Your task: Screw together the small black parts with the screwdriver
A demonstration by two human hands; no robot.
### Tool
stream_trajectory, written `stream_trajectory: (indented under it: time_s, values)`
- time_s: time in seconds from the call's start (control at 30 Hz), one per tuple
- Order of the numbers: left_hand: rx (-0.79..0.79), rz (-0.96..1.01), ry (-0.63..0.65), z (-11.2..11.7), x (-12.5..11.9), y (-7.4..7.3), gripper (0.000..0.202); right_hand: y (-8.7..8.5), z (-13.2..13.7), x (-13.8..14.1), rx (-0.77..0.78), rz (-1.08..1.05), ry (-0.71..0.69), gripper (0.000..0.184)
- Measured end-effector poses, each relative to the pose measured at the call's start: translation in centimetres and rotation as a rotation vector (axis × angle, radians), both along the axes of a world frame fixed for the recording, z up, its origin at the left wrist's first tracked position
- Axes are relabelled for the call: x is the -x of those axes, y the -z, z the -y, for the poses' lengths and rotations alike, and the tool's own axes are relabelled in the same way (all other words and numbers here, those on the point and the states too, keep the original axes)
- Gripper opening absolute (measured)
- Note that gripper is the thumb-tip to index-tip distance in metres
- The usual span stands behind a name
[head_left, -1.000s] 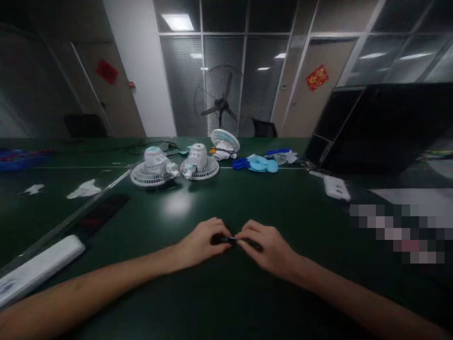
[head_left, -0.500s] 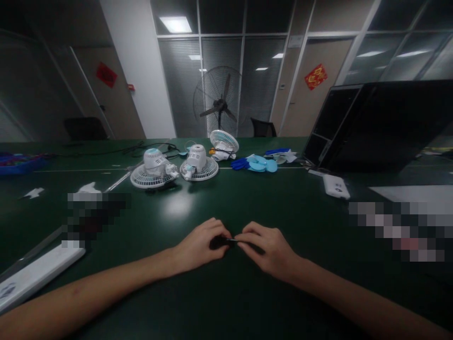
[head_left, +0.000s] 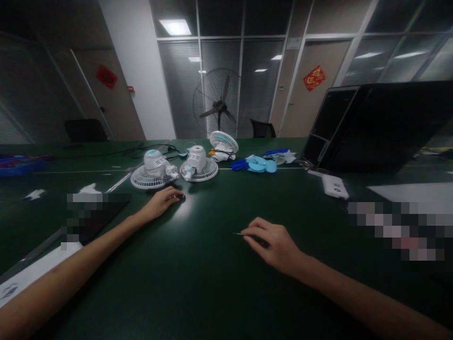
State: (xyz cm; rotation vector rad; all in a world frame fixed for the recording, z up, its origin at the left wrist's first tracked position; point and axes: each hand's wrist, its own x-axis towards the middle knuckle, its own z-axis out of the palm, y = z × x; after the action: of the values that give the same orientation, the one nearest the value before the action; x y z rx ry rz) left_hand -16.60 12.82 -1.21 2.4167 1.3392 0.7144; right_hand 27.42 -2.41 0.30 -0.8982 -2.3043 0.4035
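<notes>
My left hand (head_left: pixel 163 201) reaches out on the green table, just in front of the leftmost white fan. Its fingers are closed on a small dark object (head_left: pixel 181 197) whose kind I cannot make out. Nearer the middle, my right hand (head_left: pixel 271 241) pinches a thin metal-tipped tool (head_left: pixel 238 233) that points left. Most of the tool is hidden in the fingers, and its tip touches nothing visible. The left white fan (head_left: pixel 154 165) and the middle white fan (head_left: pixel 197 163) lie grille-down beyond my left hand.
A third fan (head_left: pixel 223 144) leans behind these two. Light-blue fan blades (head_left: pixel 262 164) and blue gloves (head_left: pixel 239 164) lie to its right. A large black monitor-like panel (head_left: pixel 385 127) stands at right, near a small white box (head_left: pixel 334 187). A long white object (head_left: pixel 38 271) lies at left.
My left hand has moved away from the right, forward and left towards the fans, with the small dark object. My right hand has stayed nearly in place, still pinching the thin tool.
</notes>
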Motion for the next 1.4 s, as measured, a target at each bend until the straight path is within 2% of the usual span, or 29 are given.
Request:
stream_trajectory:
  time_s: [0.17, 0.33, 0.53, 0.6, 0.7, 0.8, 0.93, 1.03, 1.13, 1.27, 1.4]
  values:
    - [-0.070, -0.019, -0.058, -0.5, 0.9, 0.5, 0.037, 0.1, 0.0, 0.0, -0.004, 0.016, 0.002, 0.022]
    - [-0.064, -0.005, -0.140, -0.5, 1.5, 0.4, 0.042, 0.0, 0.0, 0.0, -0.007, 0.027, 0.005, 0.021]
    - [0.206, 0.042, -0.168, -1.7, 4.2, -0.7, 0.065, 0.1, 0.1, -0.1, -0.008, 0.024, 0.008, 0.021]
    - [0.286, 0.037, -0.180, -1.8, 5.1, -1.3, 0.060, 0.0, 0.1, -0.1, -0.013, 0.024, 0.008, 0.021]
    - [0.297, 0.026, -0.161, -1.6, 5.8, -1.9, 0.045, 0.0, 0.1, -0.1, -0.019, 0.032, 0.012, 0.021]
    - [0.256, 0.002, -0.147, -1.3, 5.7, -2.6, 0.040, 0.0, 0.1, -0.1, -0.023, 0.036, 0.017, 0.021]
    - [0.255, -0.042, -0.186, -1.2, 5.5, -3.6, 0.046, 0.2, 0.0, 0.0, -0.008, 0.026, 0.013, 0.021]
    - [0.158, -0.029, -0.229, -1.3, 4.8, -3.9, 0.050, 0.3, 0.0, 0.0, -0.014, 0.033, 0.009, 0.021]
    - [0.086, -0.019, -0.206, -1.4, 3.6, -3.6, 0.048, 0.3, 0.0, 0.0, -0.017, 0.041, 0.002, 0.021]
    - [0.125, -0.034, -0.184, -1.7, 2.5, -2.7, 0.043, 0.2, 0.1, 0.0, -0.012, 0.045, 0.000, 0.021]
    - [0.122, -0.006, -0.186, -1.6, 2.5, -2.4, 0.044, 0.2, 0.1, 0.1, -0.005, 0.050, -0.007, 0.021]
